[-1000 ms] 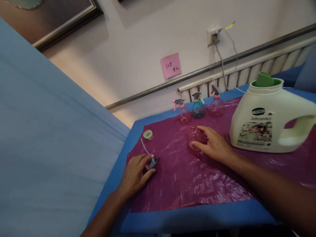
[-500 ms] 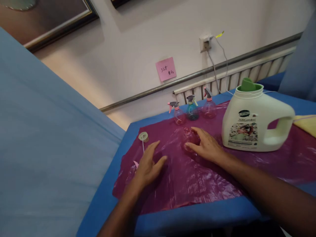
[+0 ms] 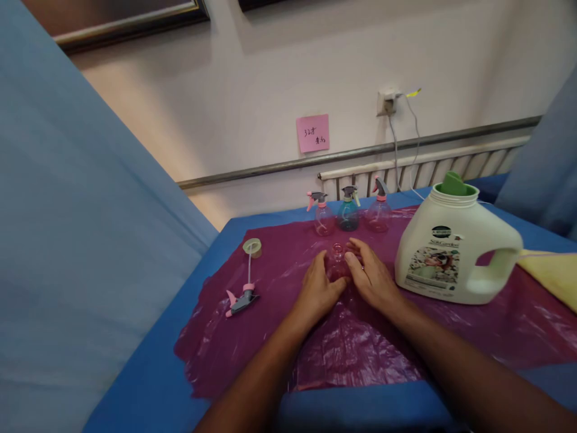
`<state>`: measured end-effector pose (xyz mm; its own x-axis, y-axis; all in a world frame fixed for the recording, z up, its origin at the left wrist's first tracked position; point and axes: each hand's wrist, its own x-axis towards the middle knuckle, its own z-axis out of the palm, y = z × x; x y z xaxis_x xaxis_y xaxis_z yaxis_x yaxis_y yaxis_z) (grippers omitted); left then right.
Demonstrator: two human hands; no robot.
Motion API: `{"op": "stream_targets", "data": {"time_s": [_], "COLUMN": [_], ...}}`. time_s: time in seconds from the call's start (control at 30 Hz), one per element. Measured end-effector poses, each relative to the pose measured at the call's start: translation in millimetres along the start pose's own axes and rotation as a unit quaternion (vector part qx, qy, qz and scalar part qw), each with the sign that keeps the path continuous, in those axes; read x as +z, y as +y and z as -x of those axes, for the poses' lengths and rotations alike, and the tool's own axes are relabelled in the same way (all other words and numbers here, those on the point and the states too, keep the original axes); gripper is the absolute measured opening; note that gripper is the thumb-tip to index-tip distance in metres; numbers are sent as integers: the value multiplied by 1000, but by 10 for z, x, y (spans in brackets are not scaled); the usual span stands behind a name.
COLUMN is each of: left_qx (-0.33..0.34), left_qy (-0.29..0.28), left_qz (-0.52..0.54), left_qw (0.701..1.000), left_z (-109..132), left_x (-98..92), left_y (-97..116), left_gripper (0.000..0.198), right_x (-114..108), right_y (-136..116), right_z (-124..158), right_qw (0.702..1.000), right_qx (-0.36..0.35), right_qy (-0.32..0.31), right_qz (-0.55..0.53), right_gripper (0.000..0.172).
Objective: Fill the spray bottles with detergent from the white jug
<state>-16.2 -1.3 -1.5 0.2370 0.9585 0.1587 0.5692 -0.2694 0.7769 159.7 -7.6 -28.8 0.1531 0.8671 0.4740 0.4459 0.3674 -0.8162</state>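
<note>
A small clear pink bottle [image 3: 336,260] with no top stands on the purple plastic sheet [image 3: 279,337]. My left hand [image 3: 317,293] and my right hand [image 3: 370,278] are both cupped around it, fingers curled against its sides. A grey and pink spray head [image 3: 242,299] with a thin white tube lies on the sheet to the left, touched by neither hand. A pale green cap [image 3: 252,246] sits just past the tube's far end.
A large white detergent jug [image 3: 453,252] with a green cap stands right of my hands. Three small spray bottles [image 3: 347,210] line the table's far edge. A yellow cloth [image 3: 552,279] lies at far right. Blue fabric [image 3: 67,252] rises on the left.
My left hand let go of the spray head, moved right across the sheet and closed on the bottle beside my right hand. The view has shifted.
</note>
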Motion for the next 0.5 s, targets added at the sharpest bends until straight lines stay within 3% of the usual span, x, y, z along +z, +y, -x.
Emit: {"op": "stream_targets", "data": {"time_s": [0.1, 0.27, 0.5], "left_qx": [-28, -16, 2], "left_qy": [6, 36, 53], "left_qz": [-11, -3, 27], "left_qw": [1000, 999, 998], "left_z": [14, 58, 72], "left_x": [-18, -3, 32], "left_y": [37, -74, -218], "left_gripper": [76, 79, 83], "right_x": [15, 1, -116], "right_y": [0, -14, -37], "right_z": [11, 39, 45], "right_qw": [1000, 1000, 997], "right_qx": [6, 9, -64], "right_qy": [-8, -17, 1], "right_qz": [-6, -23, -36], "right_gripper": [58, 57, 53]}}
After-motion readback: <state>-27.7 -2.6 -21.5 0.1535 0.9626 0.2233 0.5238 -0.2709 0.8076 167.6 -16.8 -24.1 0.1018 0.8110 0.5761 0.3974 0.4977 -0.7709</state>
